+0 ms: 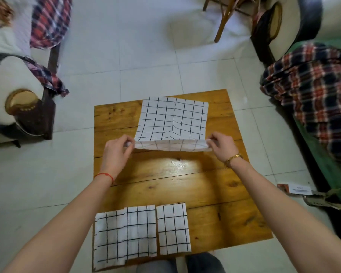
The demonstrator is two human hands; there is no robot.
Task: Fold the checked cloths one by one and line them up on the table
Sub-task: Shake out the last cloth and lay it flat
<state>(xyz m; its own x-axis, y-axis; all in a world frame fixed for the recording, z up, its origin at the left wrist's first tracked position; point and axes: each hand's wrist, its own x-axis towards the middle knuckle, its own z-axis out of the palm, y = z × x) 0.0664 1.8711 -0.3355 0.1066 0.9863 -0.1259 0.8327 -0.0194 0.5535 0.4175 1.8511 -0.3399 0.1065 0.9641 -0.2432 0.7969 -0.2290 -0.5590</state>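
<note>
The fingers and thumb of the left hand [117, 147] were curled in a pinch on the near left corner of the open checked cloth [172, 119], and those of the right hand [221, 145] pinched the near right corner in the same way, so that the near edge was lifted and rolled slightly back, showing its paler underside in a narrow strip between the two hands. The rest of this cloth lay flat on the far half of the wooden table [215, 186], its stretched near edge running left to right and its body reaching away from the person toward the far table edge, with a centre crease running near to far. A red string [104, 175] circled the left wrist and a gold watch [232, 159] the right. Along the near edge of the table three folded checked cloths stood in a row, long axes pointing away from the person: the left folded cloth [108, 239], the middle folded cloth [141, 232] overlapping its right edge, and the right folded cloth [173, 229] just beside that. Around the table lay white floor tiles [146, 52], with a red plaid blanket [311, 95] on a green seat at the right.
</note>
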